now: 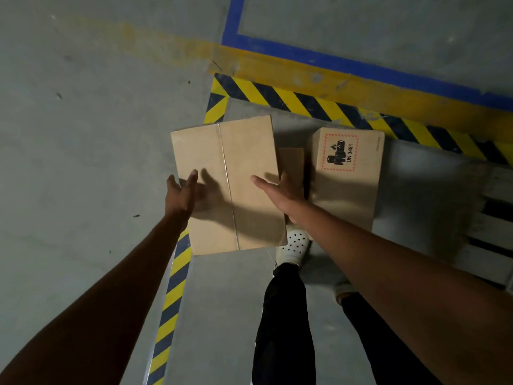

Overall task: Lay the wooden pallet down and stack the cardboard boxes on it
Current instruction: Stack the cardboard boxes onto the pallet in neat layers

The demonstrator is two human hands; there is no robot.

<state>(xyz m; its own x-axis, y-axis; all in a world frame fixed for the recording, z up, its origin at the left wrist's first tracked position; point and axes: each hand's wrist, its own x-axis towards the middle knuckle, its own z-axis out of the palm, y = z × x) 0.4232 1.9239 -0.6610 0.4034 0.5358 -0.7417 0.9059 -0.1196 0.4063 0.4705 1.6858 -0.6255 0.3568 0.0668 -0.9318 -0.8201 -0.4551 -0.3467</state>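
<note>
Brown taped cardboard box [227, 184] sits dead centre of the view, long side running away from the person, with a clear tape seam down the middle. Both arms are stretched out to it. The left hand [181, 190] is at the box's left edge, fingers straight and spread wide, gripping nothing. The right hand [277, 190] is at the right edge, fingers straight too and also holding nothing. Honestly can't tell if either hand actually touches the cardboard; it's a bit blurry.

Tight on the right side: a small plain cardboard box [291, 162] is wedged between the big one and a cardboard box with a red-bordered UN 3481 battery label [349, 173]. A white perforated clog [294, 245] is planted just beside the big box's near right corner.

The left side has loads of room, just grey concrete floor [83, 148]. The box's near left corner overlaps the yellow-and-black striped tape [172, 301], which also runs along behind the boxes, with a blue tape line [333, 61] beyond that.

The pale slatted wooden pallet [497, 227] lies flat at the far right edge, only partly in view, with no boxes on the part that shows.
</note>
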